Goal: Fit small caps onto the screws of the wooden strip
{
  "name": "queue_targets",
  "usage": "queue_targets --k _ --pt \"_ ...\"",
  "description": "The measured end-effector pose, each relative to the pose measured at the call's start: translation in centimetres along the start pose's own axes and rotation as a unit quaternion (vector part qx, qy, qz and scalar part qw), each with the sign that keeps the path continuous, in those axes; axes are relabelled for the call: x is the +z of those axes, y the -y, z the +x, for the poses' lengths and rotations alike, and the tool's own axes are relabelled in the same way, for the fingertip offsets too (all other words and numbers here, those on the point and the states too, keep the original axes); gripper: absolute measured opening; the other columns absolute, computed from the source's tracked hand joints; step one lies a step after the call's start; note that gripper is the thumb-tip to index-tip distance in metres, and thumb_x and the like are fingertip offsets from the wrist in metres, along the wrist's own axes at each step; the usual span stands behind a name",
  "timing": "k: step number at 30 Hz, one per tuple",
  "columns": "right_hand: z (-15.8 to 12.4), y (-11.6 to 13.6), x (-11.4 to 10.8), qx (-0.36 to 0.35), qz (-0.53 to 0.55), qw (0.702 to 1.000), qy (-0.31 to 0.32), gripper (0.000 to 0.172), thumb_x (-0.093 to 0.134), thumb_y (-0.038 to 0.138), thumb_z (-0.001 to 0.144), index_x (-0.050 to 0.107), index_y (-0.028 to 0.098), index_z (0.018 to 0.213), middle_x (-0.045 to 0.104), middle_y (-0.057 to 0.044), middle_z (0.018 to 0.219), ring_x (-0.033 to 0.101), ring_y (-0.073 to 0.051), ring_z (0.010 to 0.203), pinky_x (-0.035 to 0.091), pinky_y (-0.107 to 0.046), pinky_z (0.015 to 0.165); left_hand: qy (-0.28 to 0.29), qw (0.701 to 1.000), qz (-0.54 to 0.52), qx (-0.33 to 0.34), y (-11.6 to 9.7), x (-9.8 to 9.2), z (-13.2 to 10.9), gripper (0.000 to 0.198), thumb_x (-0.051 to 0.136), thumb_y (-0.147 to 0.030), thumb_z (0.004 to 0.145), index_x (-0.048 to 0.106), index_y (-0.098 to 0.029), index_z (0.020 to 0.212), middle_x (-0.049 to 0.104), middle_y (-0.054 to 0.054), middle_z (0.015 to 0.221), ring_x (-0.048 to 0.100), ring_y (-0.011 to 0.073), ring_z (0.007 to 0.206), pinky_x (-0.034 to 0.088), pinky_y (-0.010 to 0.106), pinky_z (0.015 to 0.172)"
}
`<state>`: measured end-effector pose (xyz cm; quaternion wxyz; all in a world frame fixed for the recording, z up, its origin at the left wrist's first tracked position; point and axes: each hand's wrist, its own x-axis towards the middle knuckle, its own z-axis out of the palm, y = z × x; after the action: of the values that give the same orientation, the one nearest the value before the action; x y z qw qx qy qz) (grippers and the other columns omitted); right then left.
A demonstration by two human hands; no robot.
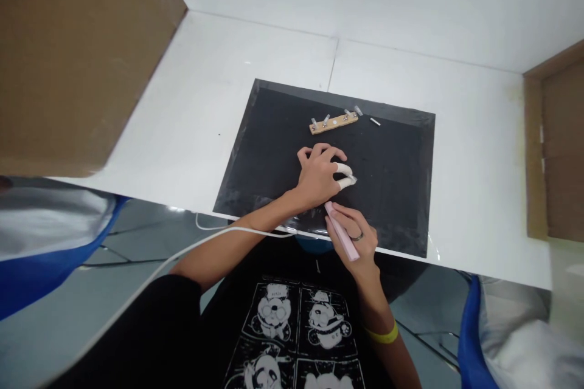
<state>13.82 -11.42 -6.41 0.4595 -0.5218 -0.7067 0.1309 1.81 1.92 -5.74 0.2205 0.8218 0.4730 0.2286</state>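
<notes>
My left hand (pixel 319 175) rests on the black mat (pixel 274 152), its fingers curled. Thumb and forefinger wear white finger covers and pinch a small silvery part (pixel 353 179) too small to name. My right hand (pixel 353 237) sits at the mat's near edge, closed round a pink pen-like tool (pixel 341 238) whose tip points toward the left hand. Farther back on the mat lies a small wooden strip (pixel 334 123) with several metal screws or pins standing in it. A loose metal pin (pixel 375 121) lies just right of it.
The mat lies on a white table (pixel 474 152). A brown cardboard panel (pixel 68 55) stands at the left and another (pixel 556 146) at the right. A white cable (pixel 214 237) runs below the table's near edge. Blue-and-white chairs (pixel 474 340) flank me.
</notes>
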Motion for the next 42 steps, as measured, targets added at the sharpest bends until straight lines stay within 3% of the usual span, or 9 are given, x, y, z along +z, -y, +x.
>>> queue_targets --k 8,14,23,37,42 --pt "-0.2 -0.4 0.3 -0.016 -0.015 1.000 -0.013 0.033 0.071 0.006 0.088 0.069 0.019 0.119 0.074 -0.011 0.115 0.076 -0.020 0.100 0.065 -0.029 0.088 0.073 0.996 -0.036 0.031 0.7 -1.4 0.5 0.006 0.083 -0.021 0.083 0.078 -0.023 0.085 0.070 0.003 0.132 0.049 0.0309 0.130 0.022 0.050 0.100" --pt "-0.4 -0.6 0.5 -0.005 -0.004 1.000 -0.010 0.035 0.071 0.007 0.089 0.068 0.023 0.120 0.073 -0.009 0.118 0.075 -0.019 0.103 0.064 -0.030 0.091 0.056 0.998 -0.036 -0.005 0.5 -1.3 0.4 0.037 0.086 -0.025 0.079 0.073 -0.022 0.114 0.068 0.008 0.135 0.049 0.0310 0.131 0.023 0.048 0.102" --pt "-0.4 -0.5 0.7 0.021 0.008 0.999 -0.031 0.028 0.070 0.012 0.092 0.069 0.025 0.117 0.073 -0.008 0.115 0.075 -0.020 0.104 0.065 -0.034 0.091 0.004 0.999 -0.024 -0.026 0.3 -0.8 0.0 0.011 0.088 -0.022 0.077 0.077 -0.019 0.078 0.066 0.007 0.138 0.044 0.0343 0.138 0.027 0.051 0.105" --pt "-0.1 -0.4 0.4 0.026 0.019 0.999 -0.034 0.028 0.068 0.009 0.092 0.068 0.023 0.117 0.073 -0.009 0.114 0.075 -0.020 0.104 0.064 -0.036 0.092 0.004 1.000 -0.016 -0.006 0.5 -0.3 0.0 0.005 0.083 -0.026 0.085 0.080 -0.023 0.082 0.069 0.006 0.136 0.045 0.0334 0.140 0.024 0.053 0.105" --pt "0.0 0.1 -0.1 0.095 0.046 0.994 -0.040 0.034 0.072 0.011 0.089 0.066 0.024 0.120 0.076 -0.006 0.111 0.076 -0.020 0.100 0.065 -0.033 0.090 0.010 1.000 -0.012 0.012 0.8 -0.3 0.1 0.005 0.083 -0.026 0.085 0.081 -0.025 0.089 0.069 0.006 0.135 0.048 0.0332 0.138 0.025 0.051 0.102"
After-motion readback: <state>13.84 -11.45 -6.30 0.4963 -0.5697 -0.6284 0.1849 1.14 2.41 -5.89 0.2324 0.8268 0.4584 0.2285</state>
